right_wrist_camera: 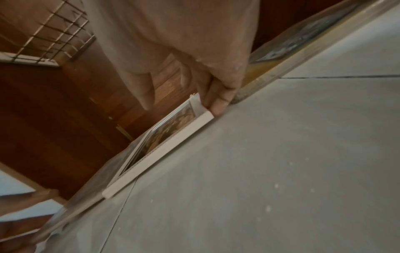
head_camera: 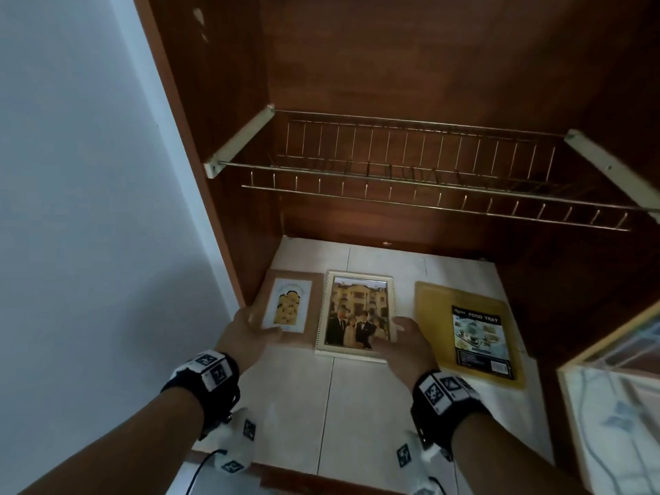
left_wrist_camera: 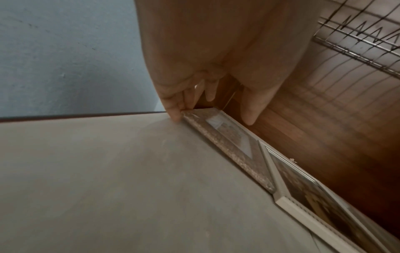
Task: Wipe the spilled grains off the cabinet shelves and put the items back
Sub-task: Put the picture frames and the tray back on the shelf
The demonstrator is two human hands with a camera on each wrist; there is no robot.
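Three flat items lie in a row on the white tiled bottom shelf (head_camera: 357, 405) of the wooden cabinet. A brown frame (head_camera: 314, 316) with a flower print is at the left, a white photo frame (head_camera: 357, 312) in the middle, a yellow food tray (head_camera: 432, 316) in its wrapper at the right. My left hand (head_camera: 255, 325) touches the brown frame's near left corner; its fingers (left_wrist_camera: 176, 114) lie straight against the edge and the thumb (left_wrist_camera: 251, 113) hovers above. My right hand (head_camera: 396, 335) rests at the white frame's near right corner, fingers (right_wrist_camera: 218, 104) straight against its side, thumb (right_wrist_camera: 147, 97) apart.
A wire dish rack (head_camera: 410, 173) spans the cabinet above the shelf. A pale wall (head_camera: 89, 209) runs along the left side. An open glass-panelled door (head_camera: 614, 387) stands at the right. A few pale specks (right_wrist_camera: 268, 208) dot the tiles near the front.
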